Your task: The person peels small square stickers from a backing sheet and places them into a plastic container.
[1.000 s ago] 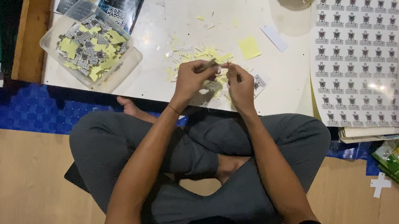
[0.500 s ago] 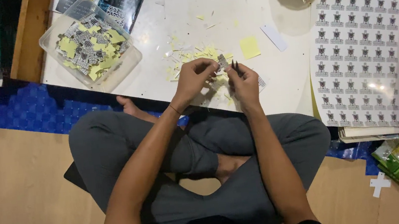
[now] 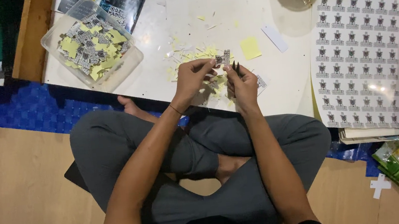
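A: Left hand (image 3: 194, 76) pinching a small cut-out sticker (image 3: 223, 58), holding it up above the white table (image 3: 162, 46), just over the scrap pile (image 3: 198, 57).

B: And the right hand (image 3: 242, 83) is clenched around a thin dark tool (image 3: 235, 67), tips poking up right beside the sticker. Scissors or a blade, I can't tell.

A: The grip looks sound to me: finger and thumb on one edge, leaving the rest free to trim.

B: I'd turn the sticker, not the tool, and keep the cut clear of the printed part. Small piece, so a slip could nick the design or a fingertip.

A: Tub (image 3: 95, 54) of finished pieces sits well off to the left, uncut sheet (image 3: 361, 58) to the right.

B: Yellow square (image 3: 251, 47) lying near the pile too.
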